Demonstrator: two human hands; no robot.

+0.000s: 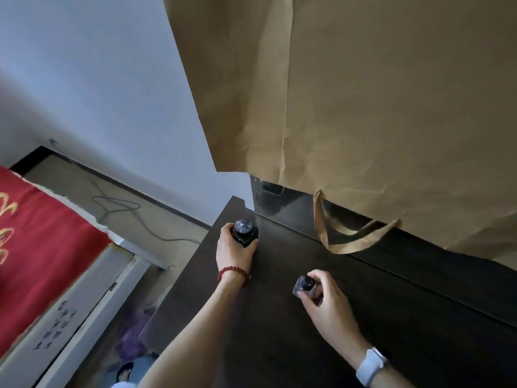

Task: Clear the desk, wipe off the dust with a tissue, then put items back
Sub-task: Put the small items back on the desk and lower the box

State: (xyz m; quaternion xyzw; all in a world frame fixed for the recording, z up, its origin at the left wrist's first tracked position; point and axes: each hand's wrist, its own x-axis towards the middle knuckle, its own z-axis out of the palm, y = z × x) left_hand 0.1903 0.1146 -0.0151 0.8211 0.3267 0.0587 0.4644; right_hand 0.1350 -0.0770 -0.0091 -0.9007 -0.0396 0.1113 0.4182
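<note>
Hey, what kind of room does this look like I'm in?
Probably a bedroom at home: a dark wooden desk stands by a white wall, with what looks like a bed under a red embroidered cover beside it and a cable on the floor.

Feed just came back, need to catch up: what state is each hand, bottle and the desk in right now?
left hand: grips the larger dark bottle by its body
larger dark bottle: upright, capped, at the desk's far left corner
right hand: fingers curled round the smaller dark bottle
smaller dark bottle: capped, tilted, whether it touches the desk is unclear
desk: dark top, otherwise bare
brown paper bag: stands at the back, handle drooping onto the desk
</note>
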